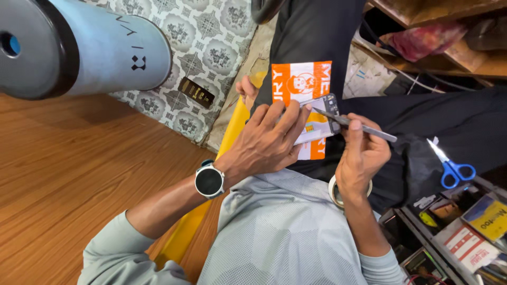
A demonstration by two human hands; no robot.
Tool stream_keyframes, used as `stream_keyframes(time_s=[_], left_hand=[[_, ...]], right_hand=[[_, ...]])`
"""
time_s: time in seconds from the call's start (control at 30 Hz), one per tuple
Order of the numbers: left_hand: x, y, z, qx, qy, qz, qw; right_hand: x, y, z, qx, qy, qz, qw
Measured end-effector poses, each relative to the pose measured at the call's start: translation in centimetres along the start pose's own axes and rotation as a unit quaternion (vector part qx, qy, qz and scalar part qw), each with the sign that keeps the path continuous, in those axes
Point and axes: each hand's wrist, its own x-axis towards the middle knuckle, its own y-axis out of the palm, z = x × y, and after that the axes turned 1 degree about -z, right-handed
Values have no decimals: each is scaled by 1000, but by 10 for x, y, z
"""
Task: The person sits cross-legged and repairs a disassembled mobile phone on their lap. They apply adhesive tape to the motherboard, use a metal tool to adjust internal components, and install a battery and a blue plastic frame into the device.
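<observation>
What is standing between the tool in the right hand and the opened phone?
Nothing visible. The right hand holds thin tweezers whose tip already reaches the opened phone. The left hand steadies the phone from its left side, beside the tip.

The person wears a pale grey-green long-sleeved top with a fine mesh weave, sleeves pushed up the forearms, black trousers across the upper right of the frame, and a round black-faced wristwatch at centre
</observation>
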Motion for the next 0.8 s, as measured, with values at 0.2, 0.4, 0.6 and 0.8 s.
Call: stream_keyframes(time_s=[0.2,0.4,0.6,0.8], left_hand=[[-2,-5,-4,30,11,-12,999],[1,-9,-4,30,11,3,999],[1,-11,-6,27,7,-2,1000],[2,-11,-6,39,9,-5,999]], right_hand=[[1,-1,-1,-16,-6,1,1000],[1,-2,-1,11,2,10,1000],[0,0,2,2,-5,5,1000],[1,7,9,6,-10,10,1000]])
